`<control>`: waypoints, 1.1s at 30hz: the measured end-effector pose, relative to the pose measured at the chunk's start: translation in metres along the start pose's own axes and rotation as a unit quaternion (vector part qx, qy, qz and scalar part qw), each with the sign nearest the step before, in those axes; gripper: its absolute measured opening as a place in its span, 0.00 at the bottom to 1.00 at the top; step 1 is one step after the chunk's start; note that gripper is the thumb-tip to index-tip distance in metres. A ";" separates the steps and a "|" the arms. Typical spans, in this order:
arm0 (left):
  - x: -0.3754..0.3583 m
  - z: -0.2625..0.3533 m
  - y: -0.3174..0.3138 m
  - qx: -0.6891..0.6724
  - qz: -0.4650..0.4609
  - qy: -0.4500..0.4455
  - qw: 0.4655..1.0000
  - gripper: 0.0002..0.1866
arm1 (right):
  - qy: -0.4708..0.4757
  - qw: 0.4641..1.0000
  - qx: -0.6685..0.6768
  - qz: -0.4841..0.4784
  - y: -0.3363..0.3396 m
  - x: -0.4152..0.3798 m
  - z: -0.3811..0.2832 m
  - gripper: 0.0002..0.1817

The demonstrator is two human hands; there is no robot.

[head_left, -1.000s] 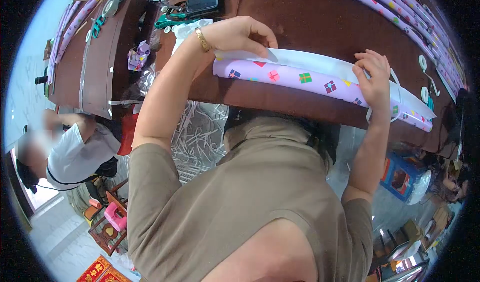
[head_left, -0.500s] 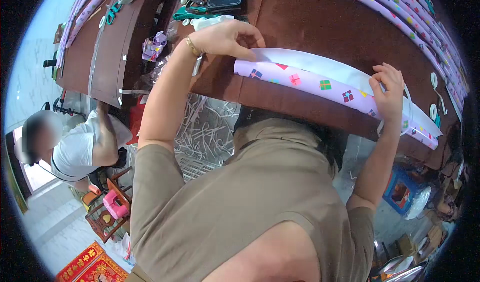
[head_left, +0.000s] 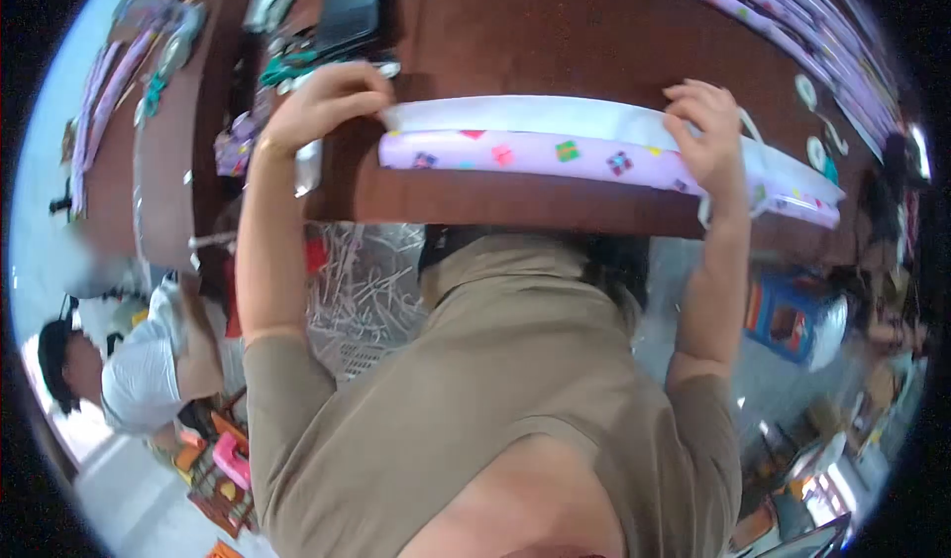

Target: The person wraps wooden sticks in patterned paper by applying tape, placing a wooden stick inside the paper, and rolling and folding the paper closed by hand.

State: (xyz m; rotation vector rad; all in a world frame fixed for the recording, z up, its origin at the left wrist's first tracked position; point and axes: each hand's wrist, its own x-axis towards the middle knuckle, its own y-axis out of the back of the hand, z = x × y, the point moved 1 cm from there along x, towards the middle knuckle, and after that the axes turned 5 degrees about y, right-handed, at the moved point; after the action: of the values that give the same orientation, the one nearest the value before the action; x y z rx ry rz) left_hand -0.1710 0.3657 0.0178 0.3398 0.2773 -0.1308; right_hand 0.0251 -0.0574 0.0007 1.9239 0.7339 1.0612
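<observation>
A partly rolled sheet of lilac wrapping paper [head_left: 535,154] with coloured gift prints lies across the brown table, its white inner side showing along the far edge. My left hand [head_left: 332,102] is at the left end, thumb and fingers closed on the paper's corner. Over the right part of the roll is my right hand [head_left: 705,137], fingers curled and thumb close to the white edge. Whether it pinches something small is blurred. A thin pale loop [head_left: 755,132] hangs around the right hand and wrist.
Several lilac paper rolls [head_left: 763,33] lie at the far right, beside white tape rolls [head_left: 805,90]. A dark phone [head_left: 349,8] and green-handled scissors [head_left: 289,67] are at the left. White strips [head_left: 362,276] litter the floor below. Another person [head_left: 149,370] sits at the left.
The view has turned and shifted, so the paper and both hands appear farther left and more level. My left hand stays at the left end, my right hand over the roll.
</observation>
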 end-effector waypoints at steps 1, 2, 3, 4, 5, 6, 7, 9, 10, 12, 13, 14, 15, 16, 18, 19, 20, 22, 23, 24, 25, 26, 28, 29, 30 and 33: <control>-0.001 0.004 -0.005 0.040 0.105 -0.004 0.994 0.09 | -0.007 1.000 -0.007 -0.005 0.000 0.000 0.001 0.05; -0.005 0.011 -0.012 0.079 0.211 -0.005 0.974 0.08 | -0.012 1.000 -0.010 -0.011 -0.002 0.000 0.003 0.05; -0.006 0.030 -0.027 0.176 0.292 -0.065 0.938 0.07 | -0.013 1.000 -0.012 -0.007 -0.003 -0.001 0.006 0.05; -0.008 0.053 -0.049 0.268 0.372 -0.122 0.880 0.07 | -0.017 1.000 -0.019 -0.008 -0.003 -0.002 0.005 0.05; -0.010 0.069 -0.074 0.238 0.383 -0.125 0.884 0.07 | -0.029 0.999 -0.015 -0.008 -0.002 -0.002 0.004 0.06; -0.009 0.073 -0.091 0.278 0.338 -0.164 0.884 0.09 | -0.041 0.999 -0.011 -0.007 -0.001 -0.002 0.003 0.06; -0.004 0.075 -0.109 0.333 0.272 -0.215 0.877 0.12 | -0.053 0.998 -0.003 -0.015 0.000 -0.002 0.003 0.08; 0.010 0.077 -0.142 0.381 0.221 -0.273 0.855 0.20 | -0.059 0.998 0.010 -0.012 0.002 -0.002 0.004 0.10; 0.017 0.077 -0.153 0.385 0.194 -0.268 0.862 0.22 | -0.065 0.997 0.027 -0.008 0.003 -0.003 0.004 0.12; 0.028 0.069 -0.168 0.375 0.181 -0.260 0.871 0.23 | -0.079 0.996 0.026 -0.007 0.004 -0.005 0.006 0.16; 0.031 0.065 -0.170 0.375 0.182 -0.263 0.870 0.23 | -0.093 0.995 0.029 -0.007 0.005 -0.005 0.007 0.19; 0.033 0.062 -0.172 0.377 0.182 -0.252 0.873 0.23 | -0.094 0.995 0.027 -0.005 0.006 -0.006 0.008 0.19; 0.034 0.060 -0.172 0.380 0.182 -0.241 0.875 0.23 | -0.106 0.994 0.026 -0.019 0.007 -0.006 0.009 0.24; 0.035 0.061 -0.173 0.379 0.181 -0.243 0.874 0.23 | -0.118 0.992 0.026 -0.032 0.009 -0.006 0.010 0.30; 0.035 0.062 -0.173 0.387 0.180 -0.236 0.873 0.22 | -0.137 0.989 -0.005 -0.055 0.019 -0.005 0.011 0.34; 0.035 0.062 -0.173 0.387 0.179 -0.239 0.872 0.22 | -0.155 0.984 -0.034 -0.079 0.025 -0.004 0.011 0.39; 0.035 0.062 -0.173 0.386 0.179 -0.240 0.873 0.22 | -0.156 0.984 -0.036 -0.077 0.029 -0.004 0.013 0.39; 0.036 0.063 -0.174 0.385 0.178 -0.242 0.873 0.21 | -0.179 0.974 -0.071 -0.119 0.034 -0.003 0.021 0.44; 0.036 0.064 -0.175 0.385 0.174 -0.239 0.875 0.21 | -0.179 0.974 -0.073 -0.118 0.037 -0.003 0.027 0.44; 0.036 0.065 -0.175 0.384 0.170 -0.235 0.877 0.21 | -0.170 0.978 -0.031 -0.118 0.039 -0.005 0.037 0.42; 0.036 0.065 -0.175 0.382 0.169 -0.237 0.877 0.21 | -0.160 0.980 0.010 -0.117 0.042 -0.008 0.049 0.41; 0.035 0.066 -0.175 0.382 0.163 -0.230 0.880 0.23 | -0.178 0.971 0.152 -0.046 0.050 -0.015 0.072 0.37; 0.034 0.066 -0.176 0.380 0.157 -0.223 0.884 0.24 | -0.266 0.852 0.331 0.305 0.086 -0.028 0.108 0.22; 0.034 0.067 -0.176 0.384 0.157 -0.223 0.882 0.25 | -0.160 0.954 -0.110 0.230 0.115 -0.057 0.155 0.17; 0.033 0.067 -0.176 0.388 0.156 -0.223 0.881 0.26 | -0.271 0.881 0.077 0.381 0.143 -0.066 0.154 0.15; 0.032 0.068 -0.181 0.400 0.190 -0.221 0.869 0.26 | -0.347 0.731 0.237 0.537 0.177 -0.063 0.125 0.14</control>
State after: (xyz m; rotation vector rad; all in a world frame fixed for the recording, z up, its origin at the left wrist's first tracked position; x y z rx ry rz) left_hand -0.1555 0.1702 0.0142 1.1655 -0.3277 0.0767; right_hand 0.1223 -0.2428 0.0858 3.0177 -0.7483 0.5989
